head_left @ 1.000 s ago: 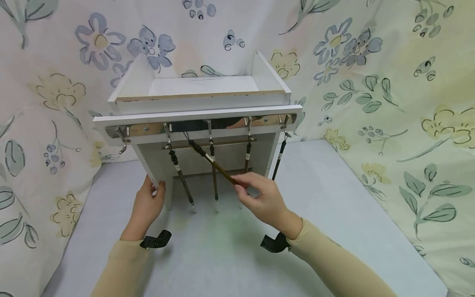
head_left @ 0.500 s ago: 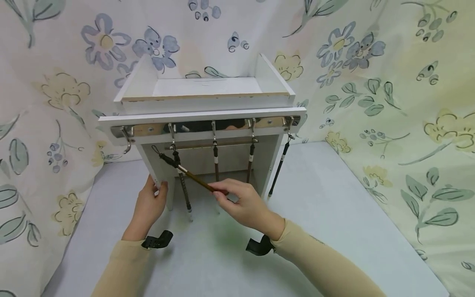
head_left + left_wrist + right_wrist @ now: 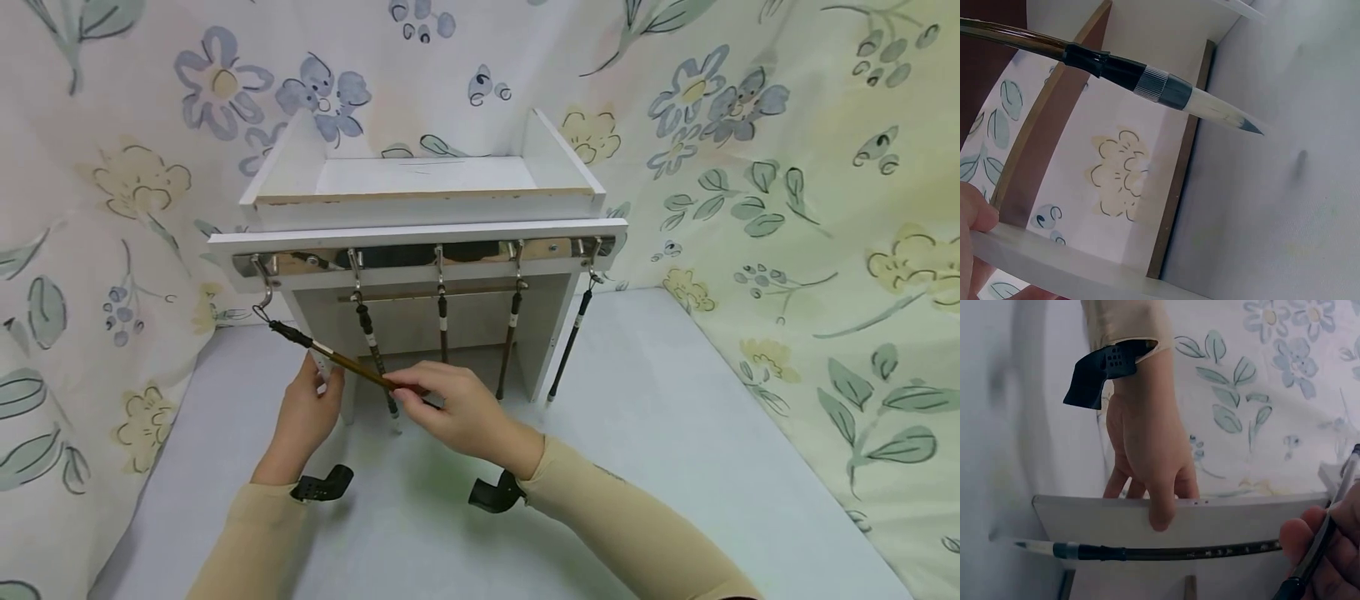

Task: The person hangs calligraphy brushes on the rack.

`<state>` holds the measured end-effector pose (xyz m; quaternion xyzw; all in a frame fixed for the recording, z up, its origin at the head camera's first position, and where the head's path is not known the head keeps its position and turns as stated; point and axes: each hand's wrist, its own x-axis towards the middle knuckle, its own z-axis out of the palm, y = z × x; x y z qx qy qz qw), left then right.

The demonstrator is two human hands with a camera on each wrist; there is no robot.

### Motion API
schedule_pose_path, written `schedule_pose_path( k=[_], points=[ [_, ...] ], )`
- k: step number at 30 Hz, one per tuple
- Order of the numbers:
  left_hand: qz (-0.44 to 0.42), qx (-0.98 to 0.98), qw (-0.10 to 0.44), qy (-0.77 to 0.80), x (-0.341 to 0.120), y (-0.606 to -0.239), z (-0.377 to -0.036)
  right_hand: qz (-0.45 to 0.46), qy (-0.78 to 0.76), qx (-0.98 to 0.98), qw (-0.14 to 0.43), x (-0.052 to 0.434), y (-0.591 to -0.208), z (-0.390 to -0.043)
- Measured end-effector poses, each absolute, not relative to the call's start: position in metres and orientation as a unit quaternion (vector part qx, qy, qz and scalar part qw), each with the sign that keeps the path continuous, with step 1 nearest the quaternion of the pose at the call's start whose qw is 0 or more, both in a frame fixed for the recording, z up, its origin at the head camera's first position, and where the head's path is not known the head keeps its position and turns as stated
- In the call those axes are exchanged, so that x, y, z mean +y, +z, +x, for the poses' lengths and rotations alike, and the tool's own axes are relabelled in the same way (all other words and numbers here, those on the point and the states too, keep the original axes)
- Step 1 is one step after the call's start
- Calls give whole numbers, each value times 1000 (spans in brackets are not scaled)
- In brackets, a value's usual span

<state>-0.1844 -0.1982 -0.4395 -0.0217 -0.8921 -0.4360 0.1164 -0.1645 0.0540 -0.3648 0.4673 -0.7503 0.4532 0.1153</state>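
Observation:
My right hand pinches a brown-handled paintbrush near its lower part, tilted up to the left. The cord loop at the brush's dark upper end is right at the tip of the leftmost hook. With thumb and fingers on either side, my left hand grips the left side panel of a white rack. From the other hooks hang several more brushes; the nearest hanging brush shows a pale tip with a dark point. The held brush's bristles are hidden behind my right hand in the head view.
The white rack carries a metal hook rail along its front and an open tray on top. Another hanging brush is at the far right. Floral fabric stands behind the pale tabletop.
My right hand has moved left with the paintbrush, taking its loop from the middle of the rail to the leftmost hook. My left hand keeps its grip on the side panel.

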Motion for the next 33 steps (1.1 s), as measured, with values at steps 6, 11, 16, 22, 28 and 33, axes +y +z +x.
schedule_pose_path(
  k=[6, 11, 16, 22, 28, 33],
  points=[
    [-22, -893, 121, -433, -198, -441, -184, 461, 454, -755, 108, 50, -364, -165],
    [-23, -893, 126, -432, -197, -440, -183, 462, 455, -753, 113, 50, -363, -166],
    [-25, -893, 132, -430, -197, -440, -184, 461, 455, -753, 118, 50, -363, -167],
    [-24, -891, 130, -435, -197, -439, -184, 456, 457, -755, 120, 48, -362, -168],
    [-25, -890, 126, -438, -197, -439, -183, 440, 466, -759, 118, 51, -362, -168],
    [-21, -891, 123, -437, -197, -439, -182, 428, 465, -766, 119, 56, -362, -168]
  ],
)
